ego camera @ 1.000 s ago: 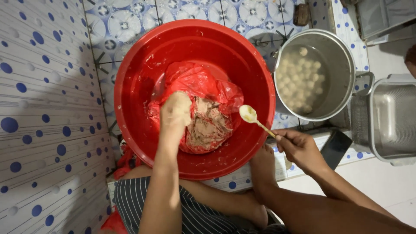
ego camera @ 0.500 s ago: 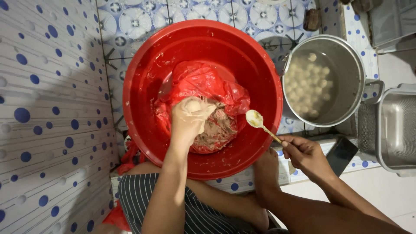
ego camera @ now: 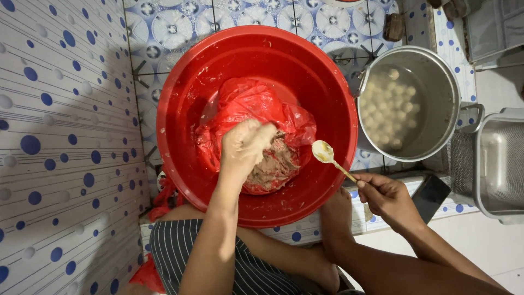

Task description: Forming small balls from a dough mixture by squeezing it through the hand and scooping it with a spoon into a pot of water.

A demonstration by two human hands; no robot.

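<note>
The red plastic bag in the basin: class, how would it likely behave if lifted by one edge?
The bag looks thin and crumpled, so probably floppy. The paste heaped inside would likely make it sag. Smears on the basin suggest a slippery grip.

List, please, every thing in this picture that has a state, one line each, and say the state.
red basin: upright, lined with a red plastic bag
red plastic bag: open, holding paste
paste: a soft mass in the bag
left hand: closed on paste, smeared
right hand: closed on the spoon handle
spoon: held over the basin, bowl smeared
metal pot: uncovered, pale balls in liquid
</note>
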